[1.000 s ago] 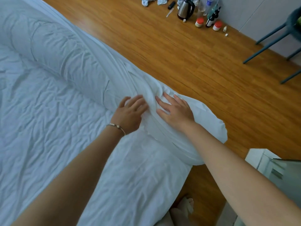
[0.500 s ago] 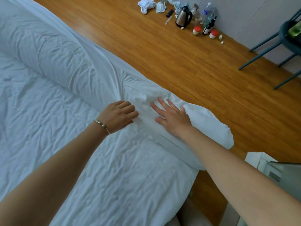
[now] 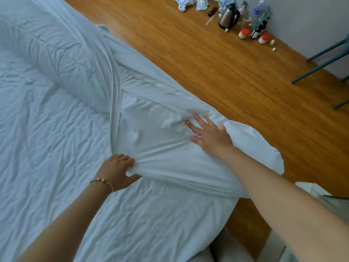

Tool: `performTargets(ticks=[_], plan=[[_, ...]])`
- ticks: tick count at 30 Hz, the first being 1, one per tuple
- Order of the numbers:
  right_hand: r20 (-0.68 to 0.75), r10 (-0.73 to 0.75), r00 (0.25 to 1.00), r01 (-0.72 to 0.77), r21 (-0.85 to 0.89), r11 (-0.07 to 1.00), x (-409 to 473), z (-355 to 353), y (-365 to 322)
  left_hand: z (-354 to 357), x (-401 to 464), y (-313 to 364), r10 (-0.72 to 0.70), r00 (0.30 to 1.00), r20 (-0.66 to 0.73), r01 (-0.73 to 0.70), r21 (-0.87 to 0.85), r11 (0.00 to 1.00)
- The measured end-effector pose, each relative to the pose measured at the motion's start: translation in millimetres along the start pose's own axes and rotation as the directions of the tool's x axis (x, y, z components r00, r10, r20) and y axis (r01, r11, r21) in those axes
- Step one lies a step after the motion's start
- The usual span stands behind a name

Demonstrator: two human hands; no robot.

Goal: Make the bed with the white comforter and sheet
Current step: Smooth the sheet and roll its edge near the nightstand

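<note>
While the left hand [image 3: 117,172] bunches a fold of white cloth in curled fingers [image 3: 125,161] with the thumb tucked beneath it, the right hand [image 3: 211,136] lies flat on the comforter [image 3: 160,129], its fingers straight and spread, pressing the fabric down and gripping nothing. Taut creases run from the left hand's grip across to the right wrist. The comforter sits along the right edge of the bed, puffed and rolled in a long ridge toward the upper left, with its near corner hanging over the wooden floor [image 3: 217,63]. Beneath and to the left of it the wrinkled white sheet [image 3: 47,138] covers the mattress. A thin bracelet [image 3: 103,181] circles the left wrist. On the floor by the wall stand a steel kettle [image 3: 227,16] with a black handle, two small jars with red lids [image 3: 244,33], a dark bottle [image 3: 256,32] and a clear plastic bottle [image 3: 257,9] — their labels are too small to read. Crumpled white cloths [image 3: 184,3] lie beside them, and blue chair legs [image 3: 324,61] show at the right edge.
</note>
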State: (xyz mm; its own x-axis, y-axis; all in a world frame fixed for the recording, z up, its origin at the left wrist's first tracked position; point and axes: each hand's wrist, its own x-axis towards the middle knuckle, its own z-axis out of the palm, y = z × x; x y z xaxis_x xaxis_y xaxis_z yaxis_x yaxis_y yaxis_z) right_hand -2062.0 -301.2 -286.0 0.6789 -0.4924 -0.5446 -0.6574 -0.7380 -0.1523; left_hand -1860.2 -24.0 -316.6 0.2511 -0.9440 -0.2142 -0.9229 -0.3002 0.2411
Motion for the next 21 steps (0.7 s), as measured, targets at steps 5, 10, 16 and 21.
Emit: performTargets(ticks=[5,10,16,21], plan=[[-0.062,0.027,0.998,-0.03,-0.039,0.999,-4.0,8.1,-2.2,-8.0,86.3,30.1,-0.342,0.857,0.385,0.5,-0.463,0.732],[-0.164,0.018,0.986,-0.032,-0.079,0.996,-14.5,22.6,-4.8,-45.1,113.1,79.1,-0.359,0.932,-0.048,0.358,-0.032,0.933],[-0.116,-0.052,0.992,0.088,0.333,0.939,-32.6,-0.5,11.9,-54.8,155.2,116.1,0.138,0.978,0.158,-0.181,0.3,0.937],[0.058,0.038,0.998,-0.045,0.13,0.991,-44.0,-15.0,66.5,-39.1,162.2,129.4,0.144,0.925,0.352,-0.34,0.596,0.727]])
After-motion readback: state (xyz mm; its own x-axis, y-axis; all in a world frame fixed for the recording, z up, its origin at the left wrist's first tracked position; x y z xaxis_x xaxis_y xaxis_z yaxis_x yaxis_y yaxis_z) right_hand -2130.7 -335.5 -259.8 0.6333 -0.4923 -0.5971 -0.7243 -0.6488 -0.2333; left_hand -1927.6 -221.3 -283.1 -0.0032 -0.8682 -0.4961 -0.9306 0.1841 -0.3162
